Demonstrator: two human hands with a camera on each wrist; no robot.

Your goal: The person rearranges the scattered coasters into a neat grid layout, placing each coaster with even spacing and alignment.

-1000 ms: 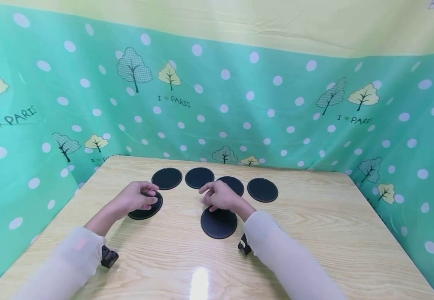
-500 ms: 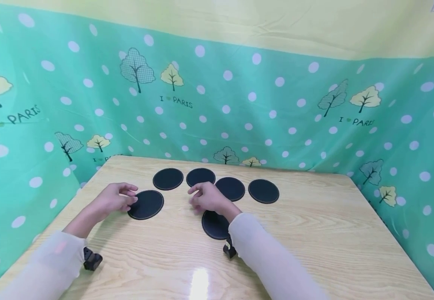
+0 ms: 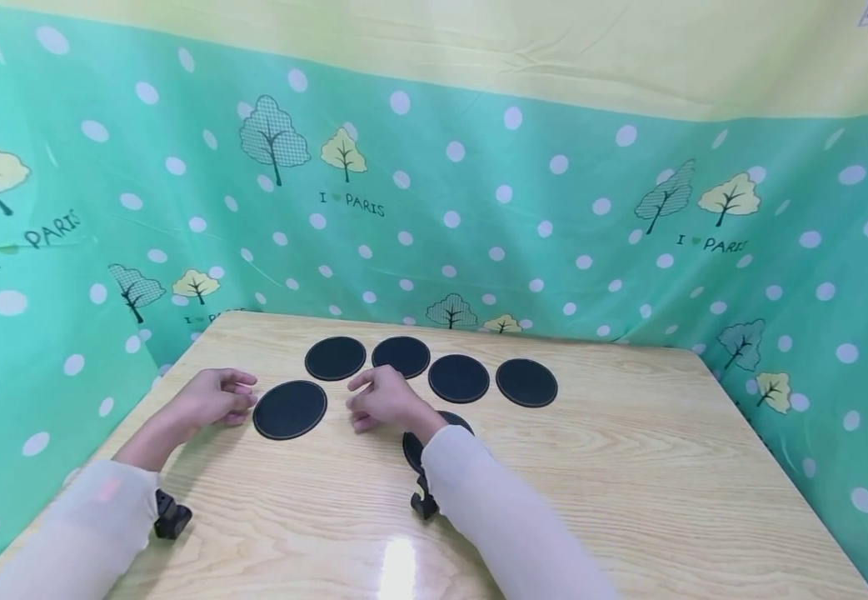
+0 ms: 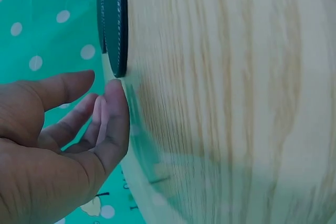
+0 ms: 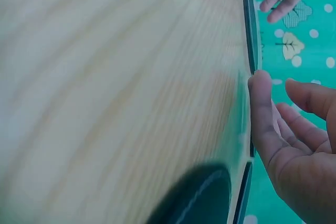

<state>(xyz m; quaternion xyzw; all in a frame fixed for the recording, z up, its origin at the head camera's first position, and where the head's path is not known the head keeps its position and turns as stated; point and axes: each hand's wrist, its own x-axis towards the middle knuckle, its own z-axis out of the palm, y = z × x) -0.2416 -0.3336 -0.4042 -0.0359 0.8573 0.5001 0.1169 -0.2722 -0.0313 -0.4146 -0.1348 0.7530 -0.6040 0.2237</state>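
Observation:
A round black coaster (image 3: pixel 290 410) with a stitched edge lies flat at the left, between my two hands. My left hand (image 3: pixel 212 398) hovers just off its left side, fingers loosely bent and holding nothing. In the left wrist view a fingertip comes right up to the rim of that coaster (image 4: pixel 116 24). To its right, my right hand (image 3: pixel 385 400) holds nothing, thumb and fingers apart. A second coaster (image 3: pixel 413 450) lies partly hidden under my right wrist and sleeve. From the right wrist, its blurred edge (image 5: pixel 210 198) shows at the bottom.
Behind my hands, several matching coasters form a row: one at the left (image 3: pixel 335 358), then others (image 3: pixel 401 353), (image 3: pixel 459 378) and the rightmost coaster (image 3: pixel 526 382). The wooden table (image 3: pixel 629 467) ends at a green dotted curtain (image 3: pixel 419 200). Black wrist cameras hang below both sleeves.
Both hands have moved left. The left hand has drawn off the left coaster and now sits beside it; the right hand has left the near coaster and approached the left one. The coasters stay put.

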